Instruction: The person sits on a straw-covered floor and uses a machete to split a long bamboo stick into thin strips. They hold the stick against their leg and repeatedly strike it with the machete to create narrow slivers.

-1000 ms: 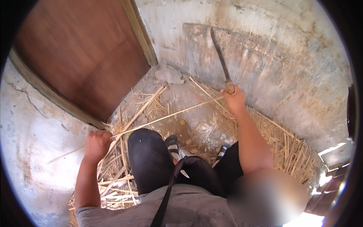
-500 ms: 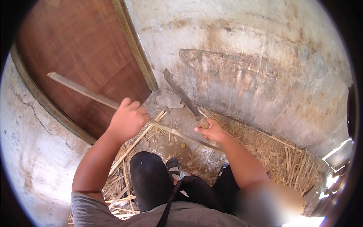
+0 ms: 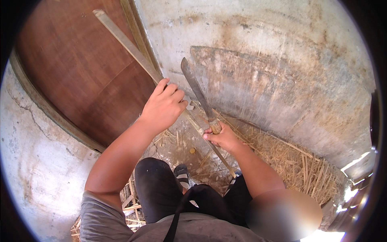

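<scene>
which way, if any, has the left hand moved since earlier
Yes, the left hand moved up and rightward, from the lower left of the brown door toward its right post.

Gap (narrow) between strip [image 3: 129, 46] and machete [image 3: 197, 89]

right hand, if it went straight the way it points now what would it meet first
Probably the pale strip gripped by the left hand: it passes just ahead of the right hand, which holds the machete, though depth is unclear; they may already touch.
</scene>
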`<control>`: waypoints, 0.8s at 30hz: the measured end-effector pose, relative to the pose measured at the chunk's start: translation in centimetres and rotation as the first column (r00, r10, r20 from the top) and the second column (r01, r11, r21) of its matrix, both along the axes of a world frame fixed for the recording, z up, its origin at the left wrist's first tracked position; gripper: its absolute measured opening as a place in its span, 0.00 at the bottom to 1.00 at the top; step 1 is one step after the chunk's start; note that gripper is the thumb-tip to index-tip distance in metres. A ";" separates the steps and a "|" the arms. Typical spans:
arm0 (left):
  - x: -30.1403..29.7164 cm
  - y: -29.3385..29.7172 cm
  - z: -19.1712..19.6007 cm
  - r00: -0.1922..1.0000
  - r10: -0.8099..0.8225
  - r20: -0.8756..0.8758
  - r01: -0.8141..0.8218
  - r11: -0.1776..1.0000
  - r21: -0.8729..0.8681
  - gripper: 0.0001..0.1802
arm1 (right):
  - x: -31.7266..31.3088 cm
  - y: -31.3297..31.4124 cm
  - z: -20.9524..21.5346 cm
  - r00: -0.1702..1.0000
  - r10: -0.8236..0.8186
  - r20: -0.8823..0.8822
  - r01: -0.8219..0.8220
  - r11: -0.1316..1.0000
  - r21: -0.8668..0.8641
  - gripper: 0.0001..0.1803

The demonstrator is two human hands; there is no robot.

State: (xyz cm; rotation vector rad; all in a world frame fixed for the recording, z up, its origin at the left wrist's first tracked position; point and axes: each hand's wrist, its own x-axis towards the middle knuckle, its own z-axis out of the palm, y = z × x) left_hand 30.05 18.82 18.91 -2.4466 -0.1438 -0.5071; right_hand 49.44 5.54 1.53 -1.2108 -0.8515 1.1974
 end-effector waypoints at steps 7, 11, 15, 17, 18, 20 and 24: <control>1.1 -1.7 -0.2 0.998 -0.031 0.053 0.033 0.999 -0.039 0.16 | -0.5 -0.3 0.6 1.000 -0.026 -0.015 0.027 0.998 0.054 0.26; 1.1 -3.7 -2.8 0.923 -0.042 0.382 0.075 0.995 -0.071 0.34 | 0.3 -0.4 0.0 0.999 -0.035 0.030 0.034 0.999 0.019 0.23; -0.6 -6.5 -12.4 0.749 0.201 0.631 0.337 0.705 -0.624 0.47 | -0.3 0.2 0.7 0.998 -0.060 0.001 0.059 0.987 0.150 0.19; -0.5 -7.9 -18.9 0.892 0.304 0.334 0.171 0.458 -0.873 0.50 | -0.5 -0.1 0.9 0.996 -0.062 -0.062 0.072 0.982 0.176 0.17; 0.1 -8.7 -20.5 0.926 0.271 0.263 0.143 0.394 -0.908 0.48 | -0.3 -0.3 1.0 0.990 -0.047 -0.134 0.072 0.979 0.189 0.17; 1.8 -9.1 -22.1 0.961 0.236 0.147 0.110 0.164 -0.980 0.41 | 0.1 -0.5 1.4 0.980 -0.048 -0.193 0.091 0.972 0.218 0.17; 4.1 -7.7 -24.2 0.961 0.254 0.112 0.157 -0.164 -0.974 0.21 | 0.6 -1.2 2.3 0.973 -0.161 -0.163 0.195 0.957 0.215 0.15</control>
